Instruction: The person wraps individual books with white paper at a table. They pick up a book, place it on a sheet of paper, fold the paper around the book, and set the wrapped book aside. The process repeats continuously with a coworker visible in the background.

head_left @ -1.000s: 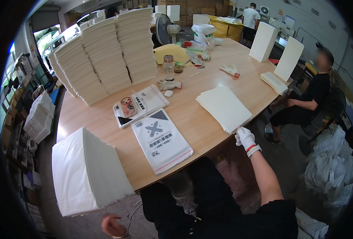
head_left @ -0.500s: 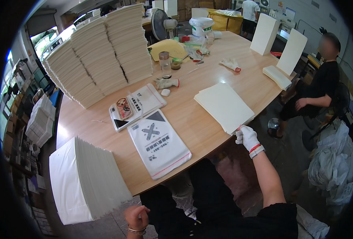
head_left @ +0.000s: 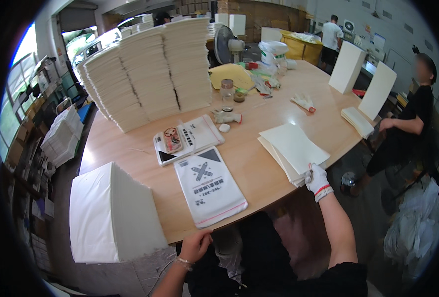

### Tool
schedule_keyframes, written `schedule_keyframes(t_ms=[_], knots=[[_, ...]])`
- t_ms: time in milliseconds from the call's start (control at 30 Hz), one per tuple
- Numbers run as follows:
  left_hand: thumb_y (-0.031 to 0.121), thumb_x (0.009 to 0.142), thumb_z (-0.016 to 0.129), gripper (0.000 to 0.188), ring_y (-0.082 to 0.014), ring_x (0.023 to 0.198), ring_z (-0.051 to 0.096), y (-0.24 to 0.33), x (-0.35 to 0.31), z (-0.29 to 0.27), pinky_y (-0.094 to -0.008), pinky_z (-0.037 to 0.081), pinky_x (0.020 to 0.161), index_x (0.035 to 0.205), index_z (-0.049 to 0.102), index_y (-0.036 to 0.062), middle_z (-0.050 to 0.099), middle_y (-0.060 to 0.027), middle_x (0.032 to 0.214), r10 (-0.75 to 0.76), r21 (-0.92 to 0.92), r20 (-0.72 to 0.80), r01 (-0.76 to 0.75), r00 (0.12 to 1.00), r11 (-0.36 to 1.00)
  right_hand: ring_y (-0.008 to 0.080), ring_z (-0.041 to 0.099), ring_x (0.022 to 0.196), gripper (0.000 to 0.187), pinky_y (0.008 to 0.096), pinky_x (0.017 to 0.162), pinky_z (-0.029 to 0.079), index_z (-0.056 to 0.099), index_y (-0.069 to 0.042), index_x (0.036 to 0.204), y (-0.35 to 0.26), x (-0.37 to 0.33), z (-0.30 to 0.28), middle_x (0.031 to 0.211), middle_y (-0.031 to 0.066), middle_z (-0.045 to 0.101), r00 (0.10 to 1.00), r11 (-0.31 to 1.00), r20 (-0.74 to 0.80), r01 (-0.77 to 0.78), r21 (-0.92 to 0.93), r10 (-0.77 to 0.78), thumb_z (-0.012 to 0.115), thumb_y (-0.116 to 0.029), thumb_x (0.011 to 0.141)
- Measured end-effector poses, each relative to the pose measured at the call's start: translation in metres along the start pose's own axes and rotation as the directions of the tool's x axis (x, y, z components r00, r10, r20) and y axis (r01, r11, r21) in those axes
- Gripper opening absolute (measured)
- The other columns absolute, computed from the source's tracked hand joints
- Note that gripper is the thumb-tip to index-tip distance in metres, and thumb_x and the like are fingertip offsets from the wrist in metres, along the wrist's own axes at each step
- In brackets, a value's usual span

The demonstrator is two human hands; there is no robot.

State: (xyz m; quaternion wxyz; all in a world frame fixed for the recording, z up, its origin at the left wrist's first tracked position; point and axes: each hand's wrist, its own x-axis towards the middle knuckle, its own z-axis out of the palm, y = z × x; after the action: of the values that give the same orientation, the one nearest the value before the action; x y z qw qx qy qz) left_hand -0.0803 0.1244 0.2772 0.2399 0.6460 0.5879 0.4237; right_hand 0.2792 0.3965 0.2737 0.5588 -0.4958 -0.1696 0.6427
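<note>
My right hand (head_left: 316, 179), in a white knit glove with a red band at the cuff, pinches the near corner of the top cream paper sheets (head_left: 294, 144). These lie fanned over more sheets at the table's near right edge. My bare left hand (head_left: 196, 244), a bracelet on its wrist, is at the near table edge, just below a white printed plastic bag (head_left: 210, 190). Its fingers are curled and nothing shows in them; their undersides are hidden. Behind that bag lies a second packed bag (head_left: 203, 133), with a reddish box (head_left: 172, 140) on it.
A tall paper stack (head_left: 145, 74) stands back left, another block of paper (head_left: 93, 213) near left. A glass jar (head_left: 227, 91), gloves (head_left: 303, 103), a fan (head_left: 224, 44) and a bucket (head_left: 273, 49) are farther back. A seated person (head_left: 412, 119) is at the right beside upright paper stacks (head_left: 347, 67).
My left hand has moved up and forward to the table edge. The top sheets have shifted askew over those below, with my right hand at their corner. The whole view has swung left.
</note>
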Motion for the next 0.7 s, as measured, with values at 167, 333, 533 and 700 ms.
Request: schedule_keyframes(t_ms=[167, 333, 533, 700], knots=[[0.014, 0.082, 0.049, 0.016, -0.0248, 0.068, 0.059, -0.024, 0.016, 0.016, -0.0328, 0.047, 0.063, 0.093, 0.056, 0.0043, 0.060, -0.0093, 0.072, -0.113, 0.079, 0.030, 0.110, 0.993, 0.991, 0.0104, 0.047, 0.039, 0.015, 0.0245, 0.032, 0.040, 0.046, -0.005, 0.079, 0.016, -0.053, 0.023, 0.059, 0.0036, 0.051, 0.847, 0.665, 0.231, 0.522, -0.535, -0.479, 0.046, -0.019, 0.084], [0.010, 0.076, 0.049, 0.024, -0.0296, 0.087, 0.053, -0.051, 0.048, 0.039, -0.0383, 0.045, 0.072, 0.100, 0.053, 0.0055, 0.055, -0.0136, 0.101, 0.010, 0.401, -0.139, 0.047, 0.990, 0.915, 0.0302, 0.054, 0.050, 0.026, 0.0385, 0.047, 0.044, 0.048, -0.002, 0.072, 0.079, -0.061, -0.008, 0.058, 0.0138, 0.054, 0.478, -0.198, 0.716, 0.745, -0.637, -0.508, 0.041, -0.023, 0.086], [0.006, 0.069, 0.052, 0.024, -0.0285, 0.085, 0.053, -0.097, 0.076, 0.070, -0.0359, 0.046, 0.072, 0.092, 0.054, 0.0026, 0.053, -0.0155, 0.094, -0.080, 0.813, -0.082, 0.113, 0.993, 0.572, 0.0270, 0.055, 0.045, 0.026, 0.0375, 0.042, 0.043, 0.051, 0.001, 0.086, 0.112, -0.081, -0.011, 0.053, 0.0141, 0.053, 0.712, 0.076, 0.571, 0.650, -0.756, -0.408, 0.041, -0.023, 0.085], [0.007, 0.069, 0.053, 0.011, -0.0273, 0.080, 0.053, -0.100, 0.099, 0.052, -0.0333, 0.048, 0.067, 0.077, 0.057, 0.0018, 0.052, -0.0127, 0.086, -0.135, 0.787, -0.018, 0.098, 0.991, 0.609, 0.0103, 0.047, 0.036, 0.022, 0.0235, 0.033, 0.038, 0.046, 0.002, 0.100, 0.071, -0.175, -0.026, 0.057, 0.0045, 0.052, 0.835, 0.649, 0.497, 0.516, -0.559, -0.236, 0.042, -0.015, 0.085]])
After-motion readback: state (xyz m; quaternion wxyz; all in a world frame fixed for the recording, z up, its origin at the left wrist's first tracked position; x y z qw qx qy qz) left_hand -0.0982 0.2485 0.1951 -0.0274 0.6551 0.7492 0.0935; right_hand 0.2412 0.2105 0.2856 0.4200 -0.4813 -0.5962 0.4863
